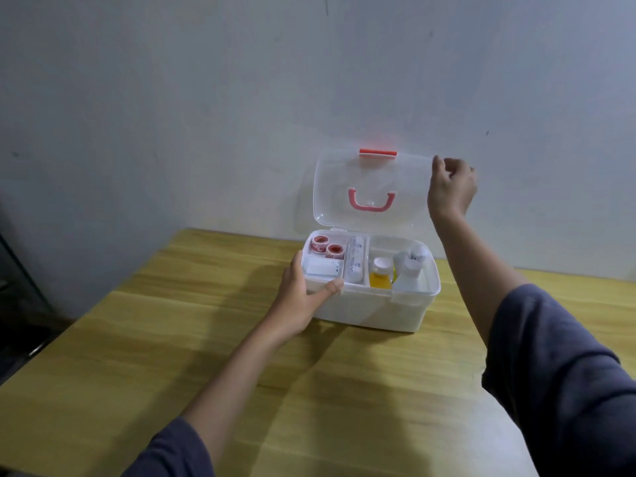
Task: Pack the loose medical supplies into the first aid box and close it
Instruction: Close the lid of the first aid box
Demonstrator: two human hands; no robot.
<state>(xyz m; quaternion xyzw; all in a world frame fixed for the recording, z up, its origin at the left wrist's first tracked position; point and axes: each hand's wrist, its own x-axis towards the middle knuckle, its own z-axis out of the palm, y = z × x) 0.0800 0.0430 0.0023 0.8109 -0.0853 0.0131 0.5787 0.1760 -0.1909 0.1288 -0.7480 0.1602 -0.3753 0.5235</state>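
From overhead, the box sits on the table, packed. The left hand clamps its front rim; the right hand pinches the raised lid. The tall bottles could block the lid shutting.

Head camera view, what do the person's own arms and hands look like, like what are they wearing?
Both arms wear dark grey-blue sleeves pushed up toward the elbows: the left sleeve shows at the bottom edge, the right sleeve fills the lower right. The forearms are bare below them. The left hand and right hand are bare too: no gloves, and no rings, watch or bands that I can make out.
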